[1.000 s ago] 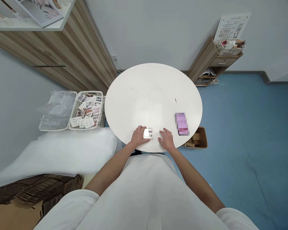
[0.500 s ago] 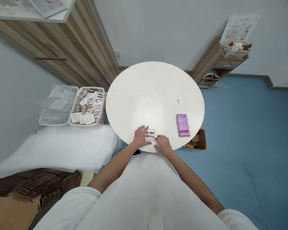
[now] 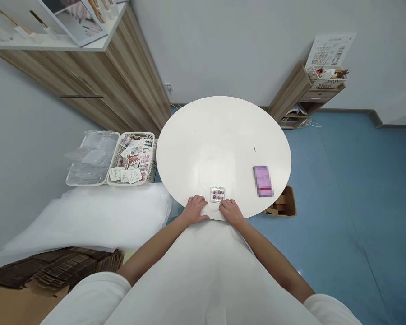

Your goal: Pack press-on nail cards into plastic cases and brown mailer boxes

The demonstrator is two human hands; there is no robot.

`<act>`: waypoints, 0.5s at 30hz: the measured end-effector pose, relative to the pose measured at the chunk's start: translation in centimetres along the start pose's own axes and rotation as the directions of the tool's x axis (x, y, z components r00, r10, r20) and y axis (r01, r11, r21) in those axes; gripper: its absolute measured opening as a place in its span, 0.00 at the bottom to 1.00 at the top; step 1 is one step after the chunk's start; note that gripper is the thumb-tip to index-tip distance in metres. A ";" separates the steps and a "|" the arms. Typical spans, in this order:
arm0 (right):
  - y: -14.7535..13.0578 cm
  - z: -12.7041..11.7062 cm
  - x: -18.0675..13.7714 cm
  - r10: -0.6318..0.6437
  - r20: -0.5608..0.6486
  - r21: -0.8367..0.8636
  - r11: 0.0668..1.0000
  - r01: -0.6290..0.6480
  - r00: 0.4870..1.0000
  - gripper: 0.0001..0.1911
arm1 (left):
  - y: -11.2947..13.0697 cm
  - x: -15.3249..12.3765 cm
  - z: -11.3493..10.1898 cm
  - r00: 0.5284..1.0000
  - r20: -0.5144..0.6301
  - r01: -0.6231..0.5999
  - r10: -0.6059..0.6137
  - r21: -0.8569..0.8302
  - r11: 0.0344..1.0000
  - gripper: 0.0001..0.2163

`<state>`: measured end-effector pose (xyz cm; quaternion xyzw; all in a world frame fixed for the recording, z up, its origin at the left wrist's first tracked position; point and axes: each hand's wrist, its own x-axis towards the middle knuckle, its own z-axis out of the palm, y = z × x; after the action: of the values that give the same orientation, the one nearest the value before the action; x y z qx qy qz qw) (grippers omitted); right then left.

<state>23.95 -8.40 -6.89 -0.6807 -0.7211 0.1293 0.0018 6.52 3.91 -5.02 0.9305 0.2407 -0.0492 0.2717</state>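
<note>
A small clear plastic case (image 3: 218,194) holding dark press-on nails lies near the front edge of the round white table (image 3: 223,135). My left hand (image 3: 194,209) rests at the table's edge just left of and below the case, fingers curled inward, not touching it. My right hand (image 3: 232,211) rests at the edge just right of and below the case, fingers bent, apparently on a thin white sheet (image 3: 212,210) lying between the two hands. Whether either hand grips the sheet is unclear.
A purple phone (image 3: 263,181) lies on the table's right side. Left of the table stand a white basket of nail cards (image 3: 133,158) and a tray of clear bags (image 3: 92,157). White foam sheets (image 3: 88,216), cardboard boxes (image 3: 279,203) and wooden cabinets (image 3: 98,76) surround it.
Both hands have let go of the clear case and drawn back to the table's front edge. The case now lies alone just beyond them.
</note>
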 end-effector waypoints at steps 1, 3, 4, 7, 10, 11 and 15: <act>-0.1 -0.2 0.1 0.025 -0.002 0.009 1.000 -0.025 1.000 0.12 | 0.1 0.2 0.0 1.000 0.003 -0.012 0.012 0.019 1.000 0.20; -0.2 -0.7 0.3 0.085 -0.012 0.053 0.995 -0.084 0.996 0.11 | 0.4 0.4 -0.1 1.000 0.004 -0.028 0.028 0.061 0.998 0.14; -0.2 -0.9 0.4 0.115 -0.015 0.082 0.990 -0.113 0.993 0.11 | 0.4 0.6 -0.1 0.999 0.000 -0.035 0.035 0.079 0.996 0.11; -0.2 -1.7 0.5 0.195 -0.010 0.177 0.966 -0.190 0.981 0.12 | 0.4 0.9 -0.1 0.999 -0.025 -0.032 0.034 0.081 0.996 0.08; -0.1 -2.3 0.3 0.231 -0.028 0.271 0.938 -0.215 0.973 0.12 | 0.2 1.4 -0.3 0.999 -0.036 0.022 -0.021 0.025 0.999 0.10; 0.0 -2.4 0.2 0.231 -0.037 0.288 0.934 -0.210 0.972 0.14 | 0.1 1.7 -0.4 0.999 -0.026 0.048 -0.048 0.007 0.999 0.10; 0.6 -2.5 0.0 0.257 -0.020 0.272 0.931 -0.243 0.966 0.18 | 0.1 2.8 -1.1 0.978 0.044 0.208 -0.205 -0.060 0.976 0.12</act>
<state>24.98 -7.94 -4.60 -0.7637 -0.6042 0.2059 0.0970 9.01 5.62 -4.69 0.8901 0.3324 -0.0869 0.2996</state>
